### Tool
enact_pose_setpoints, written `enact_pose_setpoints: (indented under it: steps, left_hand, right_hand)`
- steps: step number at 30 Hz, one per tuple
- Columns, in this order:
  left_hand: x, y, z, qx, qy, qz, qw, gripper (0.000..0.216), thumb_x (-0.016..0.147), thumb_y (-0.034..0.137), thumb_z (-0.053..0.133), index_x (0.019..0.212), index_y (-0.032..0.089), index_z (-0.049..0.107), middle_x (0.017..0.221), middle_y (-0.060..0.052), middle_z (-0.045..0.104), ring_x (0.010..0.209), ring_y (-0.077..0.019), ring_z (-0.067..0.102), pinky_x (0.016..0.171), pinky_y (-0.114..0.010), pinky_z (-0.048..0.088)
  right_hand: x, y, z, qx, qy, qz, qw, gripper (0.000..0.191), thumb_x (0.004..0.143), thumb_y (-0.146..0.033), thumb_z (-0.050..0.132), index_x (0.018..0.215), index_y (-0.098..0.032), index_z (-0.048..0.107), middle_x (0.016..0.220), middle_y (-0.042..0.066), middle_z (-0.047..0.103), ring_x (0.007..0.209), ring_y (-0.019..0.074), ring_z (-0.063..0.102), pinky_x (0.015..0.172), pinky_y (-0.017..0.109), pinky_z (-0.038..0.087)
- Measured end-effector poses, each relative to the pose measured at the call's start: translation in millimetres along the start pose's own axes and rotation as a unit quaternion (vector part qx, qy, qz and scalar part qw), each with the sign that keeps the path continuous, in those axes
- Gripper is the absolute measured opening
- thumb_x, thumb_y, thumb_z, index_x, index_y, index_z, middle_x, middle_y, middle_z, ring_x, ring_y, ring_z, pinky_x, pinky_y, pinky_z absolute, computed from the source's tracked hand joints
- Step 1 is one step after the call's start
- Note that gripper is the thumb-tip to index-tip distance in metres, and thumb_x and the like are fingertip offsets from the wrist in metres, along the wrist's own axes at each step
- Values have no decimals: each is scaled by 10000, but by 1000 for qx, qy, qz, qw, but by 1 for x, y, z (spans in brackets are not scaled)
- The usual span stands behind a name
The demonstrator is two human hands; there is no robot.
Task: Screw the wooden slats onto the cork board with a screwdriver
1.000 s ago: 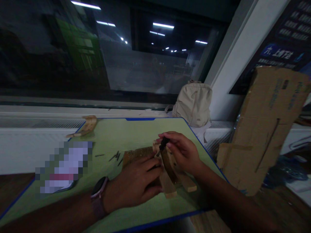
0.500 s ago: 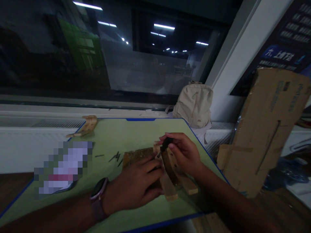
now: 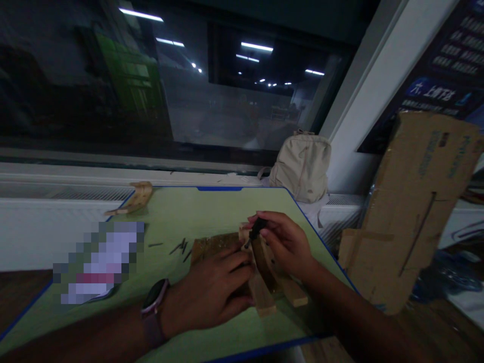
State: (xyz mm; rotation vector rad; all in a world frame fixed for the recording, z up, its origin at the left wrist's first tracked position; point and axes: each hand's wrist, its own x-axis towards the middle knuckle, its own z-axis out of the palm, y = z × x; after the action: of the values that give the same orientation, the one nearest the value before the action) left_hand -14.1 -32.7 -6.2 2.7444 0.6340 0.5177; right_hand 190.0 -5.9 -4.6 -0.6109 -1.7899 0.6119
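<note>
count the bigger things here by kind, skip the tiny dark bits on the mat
green mat: 1
wooden pieces: 2 (wooden assembly under the left hand; wooden part at the mat's far left corner)
dark tool: 1, pinched in the right hand
beige backpack: 1
cardboard box: 1
wristwatch: 1
total: 7

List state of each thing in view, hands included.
left hand, palm down on wooden assembly
right hand, pinching black tool
black tool, tilted, tip at the assembly
wooden assembly, lying on green mat
black pins, loose on the mat
backpack, upright
cardboard box, leaning
</note>
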Motion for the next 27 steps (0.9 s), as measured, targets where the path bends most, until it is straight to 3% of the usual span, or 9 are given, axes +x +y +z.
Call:
enact_pose_setpoints:
  steps: [3, 6, 9, 12, 15, 20, 23, 27]
  left_hand:
    - [-1, 0, 1, -1, 1, -5, 1000, 260, 922, 315, 601, 1133, 162, 596, 1195, -101, 578, 1156, -286, 516, 1050, -462, 430]
    - [-2, 1, 2, 5, 2, -8, 1000, 283, 937, 334, 586, 1161, 162, 582, 1223, -105, 572, 1147, -289, 523, 1027, -459, 449]
    - [-2, 0, 3, 10, -4, -15, 1000, 292, 938, 335, 584, 1179, 171, 575, 1234, -102, 568, 1135, -291, 531, 1000, -458, 467]
    - [-2, 0, 2, 9, -3, -10, 1000, 282, 933, 331, 589, 1165, 170, 581, 1226, -100, 567, 1151, -290, 520, 1026, -458, 446]
    - [-2, 1, 2, 4, 3, -8, 1000, 262, 923, 312, 600, 1146, 176, 586, 1207, -91, 571, 1154, -279, 515, 1035, -438, 441]
    - [-1, 1, 3, 4, 13, -1, 1000, 255, 918, 283, 610, 1145, 170, 581, 1203, -89, 579, 1143, -275, 524, 1022, -436, 453]
    - [-1, 1, 3, 11, 5, -8, 1000, 249, 927, 292, 601, 1142, 169, 580, 1201, -97, 584, 1115, -279, 544, 988, -446, 477]
    - [0, 1, 1, 6, 12, -7, 1000, 233, 925, 304, 607, 1113, 168, 587, 1206, -97, 583, 1148, -278, 529, 1029, -437, 447]
  right_hand:
    - [0, 4, -1, -31, 48, -17, 998, 383, 878, -137, 639, 1211, -317, 580, 1037, 45, 642, 941, 182, 657, 819, 350, 557]
    - [4, 2, -4, -88, 38, -69, 993, 416, 835, -133, 694, 1195, -318, 601, 946, 32, 633, 876, 181, 624, 775, 342, 545]
    - [6, -3, -5, -105, -6, -82, 991, 428, 883, -150, 625, 1280, -299, 566, 1076, 66, 654, 1023, 206, 618, 889, 387, 521]
    - [4, -4, -3, -39, -31, -35, 998, 411, 957, -143, 484, 1331, -311, 516, 1218, 72, 646, 1122, 201, 625, 961, 409, 506]
    - [0, 1, -1, -17, -1, -8, 1000, 389, 943, -139, 529, 1282, -330, 542, 1126, 48, 671, 997, 173, 673, 876, 356, 548]
    - [1, 7, -3, -78, 59, -69, 993, 487, 826, -110, 695, 1237, -341, 572, 982, 26, 632, 899, 170, 617, 778, 319, 543]
    - [1, 4, -3, -78, 35, -82, 993, 488, 850, -130, 665, 1280, -327, 547, 1061, 52, 627, 1015, 198, 609, 874, 382, 528]
    - [-2, 0, -1, 14, -28, -5, 999, 398, 959, -144, 494, 1316, -319, 501, 1176, 75, 648, 1103, 204, 642, 942, 436, 523]
